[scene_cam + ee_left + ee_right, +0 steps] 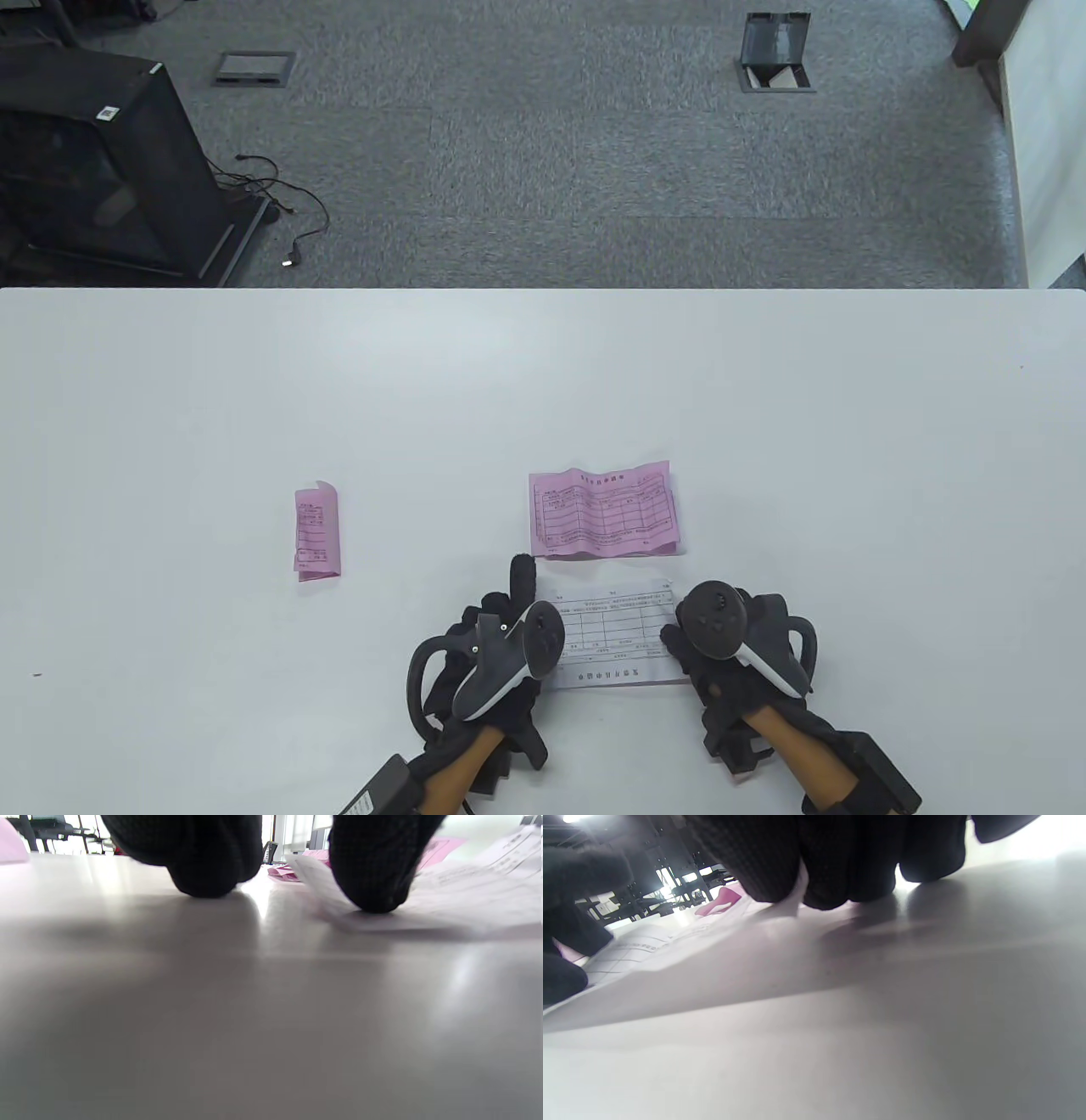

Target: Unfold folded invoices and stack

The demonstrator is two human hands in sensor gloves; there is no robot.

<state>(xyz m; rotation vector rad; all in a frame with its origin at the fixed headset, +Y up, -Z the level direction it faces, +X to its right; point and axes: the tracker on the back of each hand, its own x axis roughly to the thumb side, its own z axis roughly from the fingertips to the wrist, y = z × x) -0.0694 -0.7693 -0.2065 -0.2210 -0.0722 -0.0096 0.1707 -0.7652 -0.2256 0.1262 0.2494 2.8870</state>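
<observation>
White printed paper invoice [612, 632], near centre of worktop [254, 382]: left hand [492, 654] and right hand [730, 645] fingers pin ends, flattening creases; curl indiscernible. Unfolded pink invoice [604, 509] beyond: stack base.

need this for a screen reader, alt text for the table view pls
Two gloved hands, the left hand and the right hand, press the ends of a white invoice on a white table. Behind it lies an unfolded pink invoice; a folded pink invoice lies further left.

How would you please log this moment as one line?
both hands flatten white invoice | pink invoice unfolded | pink invoice folded
</observation>
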